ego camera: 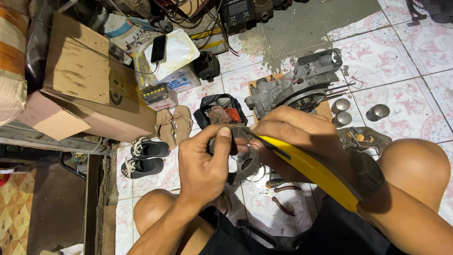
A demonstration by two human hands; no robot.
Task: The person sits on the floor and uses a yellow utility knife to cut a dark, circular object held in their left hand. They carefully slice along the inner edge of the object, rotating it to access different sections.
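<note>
step: scraping a dark curved engine part [245, 158] held over the tiled floor [401, 52], between the knees | left hand [205, 163] clamped on the part, thumb on top | right hand [292, 137] closed around yellow-handled utility knife [311, 170] | next: likely a steady, shallow blade angle away from the thumb | engine block [295, 85] beyond on floor

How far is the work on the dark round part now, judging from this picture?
Already done: the engine case lies opened on the board, with three metal cylinders set beside it. In hand: the left hand grips the dark round part, and the right hand works a yellow-handled tool on it. Left: the part is not yet back on the case.
</note>
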